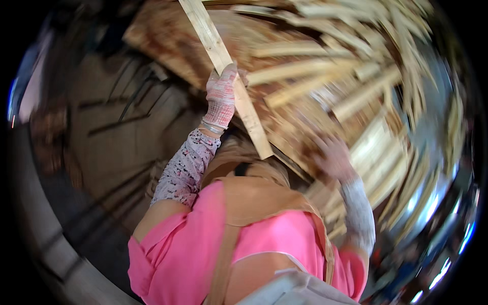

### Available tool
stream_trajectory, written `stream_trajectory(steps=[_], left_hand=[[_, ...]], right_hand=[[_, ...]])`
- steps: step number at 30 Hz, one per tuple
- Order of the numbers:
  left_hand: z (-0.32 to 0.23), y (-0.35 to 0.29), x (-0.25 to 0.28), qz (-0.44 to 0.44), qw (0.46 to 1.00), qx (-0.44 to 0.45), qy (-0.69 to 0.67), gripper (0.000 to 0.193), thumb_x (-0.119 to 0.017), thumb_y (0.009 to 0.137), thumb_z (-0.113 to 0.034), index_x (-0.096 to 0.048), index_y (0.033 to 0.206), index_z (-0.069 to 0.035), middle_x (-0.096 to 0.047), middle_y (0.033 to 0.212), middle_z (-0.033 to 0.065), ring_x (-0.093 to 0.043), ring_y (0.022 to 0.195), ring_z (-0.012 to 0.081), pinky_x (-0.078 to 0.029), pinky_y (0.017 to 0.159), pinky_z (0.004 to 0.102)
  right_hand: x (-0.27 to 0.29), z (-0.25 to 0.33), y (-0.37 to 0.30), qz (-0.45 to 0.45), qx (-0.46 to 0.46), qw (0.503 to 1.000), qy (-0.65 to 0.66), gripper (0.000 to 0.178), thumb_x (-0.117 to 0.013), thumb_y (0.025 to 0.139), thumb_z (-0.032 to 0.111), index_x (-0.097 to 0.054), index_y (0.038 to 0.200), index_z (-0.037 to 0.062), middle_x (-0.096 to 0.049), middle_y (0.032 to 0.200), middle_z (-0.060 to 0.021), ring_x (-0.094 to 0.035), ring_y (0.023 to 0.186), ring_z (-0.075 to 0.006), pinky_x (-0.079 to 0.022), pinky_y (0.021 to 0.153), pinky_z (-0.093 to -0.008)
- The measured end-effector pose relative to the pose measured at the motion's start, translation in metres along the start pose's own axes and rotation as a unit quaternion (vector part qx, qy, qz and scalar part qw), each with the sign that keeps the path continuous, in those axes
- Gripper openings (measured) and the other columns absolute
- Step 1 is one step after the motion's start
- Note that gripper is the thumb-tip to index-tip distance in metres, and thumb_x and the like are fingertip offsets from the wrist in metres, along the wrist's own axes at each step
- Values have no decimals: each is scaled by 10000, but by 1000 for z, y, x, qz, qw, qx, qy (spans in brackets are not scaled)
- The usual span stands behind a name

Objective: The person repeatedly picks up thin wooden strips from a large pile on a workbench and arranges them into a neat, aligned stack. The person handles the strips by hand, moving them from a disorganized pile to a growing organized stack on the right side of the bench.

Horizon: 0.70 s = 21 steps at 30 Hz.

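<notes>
My left hand [222, 94], in a pinkish-white knitted glove, is closed around a long pale wooden strip [252, 122]. The strip slants from beyond the top edge down to a squared end in front of my apron. My right hand [334, 156] is blurred by motion, low over the right part of the wooden worktop [300, 122]. Its fingers look stretched out and apart, with nothing visible in them. Short wooden pieces [363, 94] lie just beyond it, and pale boards [381, 157] are beside its wrist.
Many loose strips [351, 25] are heaped across the far and right side of the worktop. More thin strips [417, 188] lie at the right over a shiny surface. Dark thin bars [122, 117] stand over the floor at the left.
</notes>
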<state>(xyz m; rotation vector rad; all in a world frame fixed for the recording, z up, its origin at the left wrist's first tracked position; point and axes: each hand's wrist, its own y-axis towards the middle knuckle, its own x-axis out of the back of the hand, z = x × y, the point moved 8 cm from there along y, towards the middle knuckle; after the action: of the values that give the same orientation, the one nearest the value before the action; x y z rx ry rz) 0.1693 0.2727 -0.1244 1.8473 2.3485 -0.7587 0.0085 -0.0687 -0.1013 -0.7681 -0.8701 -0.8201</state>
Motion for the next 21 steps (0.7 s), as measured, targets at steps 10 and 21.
stream_trajectory(steps=[10,21], left_hand=[[-56,76,549,-403,910,-77,59,420,-616,1049,-465,-637,1203,-75,-669,862,76,-661,753,214,-551,689,390],[-13,378,672,-412,857,99,294,619,-494,1052,-498,-598,1426,-16,-608,1470,307,-547,1382,514,-459,1155,511]], right_hand=[[-62,-74,-57,223,-39,936,-270,423,-770,829,279,-726,1242,200,-638,1438,-112,-513,1389,-354,-347,1189,-624],[-66,-38,56,543,-229,743,-318,397,-619,980,460,-738,1344,357,-551,1560,-13,-470,1483,-290,-310,1240,-571]])
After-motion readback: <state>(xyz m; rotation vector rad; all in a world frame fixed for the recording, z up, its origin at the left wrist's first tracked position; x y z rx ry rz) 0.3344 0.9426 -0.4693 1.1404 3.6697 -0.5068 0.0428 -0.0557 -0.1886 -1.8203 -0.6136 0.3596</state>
